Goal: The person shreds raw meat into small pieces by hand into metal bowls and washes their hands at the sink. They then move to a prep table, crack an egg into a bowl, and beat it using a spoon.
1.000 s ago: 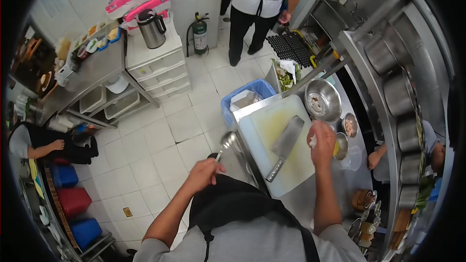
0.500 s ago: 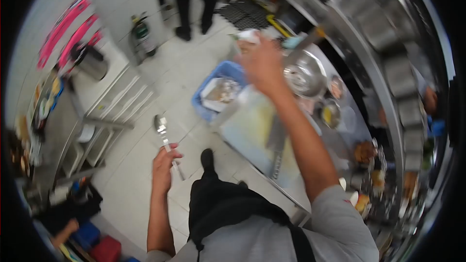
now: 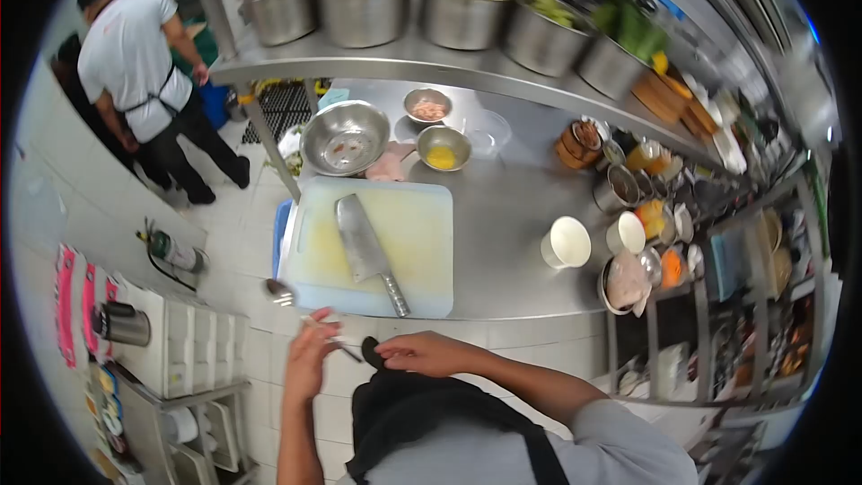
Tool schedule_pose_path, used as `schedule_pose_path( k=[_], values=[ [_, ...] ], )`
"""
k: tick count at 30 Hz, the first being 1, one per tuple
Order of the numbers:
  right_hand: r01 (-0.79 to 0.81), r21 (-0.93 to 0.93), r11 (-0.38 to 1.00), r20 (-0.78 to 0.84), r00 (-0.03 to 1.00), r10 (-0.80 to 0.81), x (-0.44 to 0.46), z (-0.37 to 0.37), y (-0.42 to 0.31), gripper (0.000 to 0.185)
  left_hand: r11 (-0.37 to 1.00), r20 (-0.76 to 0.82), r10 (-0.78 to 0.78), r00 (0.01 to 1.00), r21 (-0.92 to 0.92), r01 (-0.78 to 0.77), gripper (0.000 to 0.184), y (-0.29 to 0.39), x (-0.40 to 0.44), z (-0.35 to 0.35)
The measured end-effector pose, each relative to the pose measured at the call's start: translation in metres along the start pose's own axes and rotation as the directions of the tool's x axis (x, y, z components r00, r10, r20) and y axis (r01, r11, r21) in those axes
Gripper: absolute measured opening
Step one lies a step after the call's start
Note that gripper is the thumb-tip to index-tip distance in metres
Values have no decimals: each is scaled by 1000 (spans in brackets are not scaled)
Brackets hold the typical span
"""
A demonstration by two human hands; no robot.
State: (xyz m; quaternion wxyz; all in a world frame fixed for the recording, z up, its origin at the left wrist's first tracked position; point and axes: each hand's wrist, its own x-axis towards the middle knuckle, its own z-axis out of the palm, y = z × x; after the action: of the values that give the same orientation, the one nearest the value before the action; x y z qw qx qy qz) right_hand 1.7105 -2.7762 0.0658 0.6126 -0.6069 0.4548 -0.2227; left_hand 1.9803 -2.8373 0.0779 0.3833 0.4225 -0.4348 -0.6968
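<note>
My left hand [image 3: 310,352] is closed around the handle of a metal spoon [image 3: 280,293], blurred by motion, its bowl pointing away from me. My right hand [image 3: 424,353] is in front of my apron, fingers stretched toward the spoon's handle end; nothing shows in it. Beyond both hands, a cleaver [image 3: 361,241] lies flat on a yellow-stained white cutting board [image 3: 426,242], handle toward me. Behind the board are a large steel bowl [image 3: 345,138], a piece of pale raw meat [image 3: 390,163], a small bowl with yellow contents [image 3: 442,157] and another with pinkish pieces [image 3: 427,109].
White tubs [image 3: 567,243] and a bowl of raw poultry [image 3: 627,283] stand on the counter's right. A steel shelf [image 3: 467,72] with several pots crosses above the back. A person [image 3: 135,72] stands far left, near a fire extinguisher [image 3: 171,250]. Drawers [image 3: 193,346] stand at left.
My view has swung right to face the counter. My right hand has come back from the counter's far end to my waist, near my left hand, which still holds the spoon.
</note>
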Motion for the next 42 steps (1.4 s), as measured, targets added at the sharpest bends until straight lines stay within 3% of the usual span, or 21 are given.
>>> schedule_pose_path(
  k=[6,10,12,14,18,22,24,27,31,34,38,42],
  values=[
    [141,423,895,-421,905,56,-198,-5,-4,35,986,509,-108,854,-54,157,26,-38,-3,191],
    [219,442,870,-681,713,167,-316,16,29,22,966,732,-191,654,22,258,25,-80,-41,315],
    [144,417,898,-767,586,262,-368,28,40,21,950,800,-243,549,81,302,25,-106,-64,365],
    [150,417,896,-827,471,307,-410,38,40,20,921,846,-312,432,158,355,26,-124,-86,409],
    [290,412,864,-888,337,311,-462,53,70,19,916,887,-386,251,336,221,28,-130,-108,469],
    [448,352,822,-935,204,289,-478,35,80,18,915,891,-403,210,389,106,34,-123,-105,507],
    [452,320,832,-947,162,276,-483,14,94,16,904,885,-427,183,425,55,38,-135,-82,510],
    [571,359,738,-923,99,372,-491,-28,99,15,849,840,-528,124,528,31,39,-152,-34,506],
    [612,342,713,-913,35,407,-513,-91,97,16,849,806,-528,269,501,168,39,-147,20,512],
    [726,297,621,-893,-20,450,-526,-146,112,17,876,798,-483,361,430,221,37,-139,56,524],
    [650,255,716,-878,-154,453,-538,-255,143,14,910,818,-413,402,389,143,35,-120,103,538],
    [626,218,749,-828,-287,481,-545,-361,181,16,917,779,-395,487,364,162,38,-113,118,528]
  ],
)
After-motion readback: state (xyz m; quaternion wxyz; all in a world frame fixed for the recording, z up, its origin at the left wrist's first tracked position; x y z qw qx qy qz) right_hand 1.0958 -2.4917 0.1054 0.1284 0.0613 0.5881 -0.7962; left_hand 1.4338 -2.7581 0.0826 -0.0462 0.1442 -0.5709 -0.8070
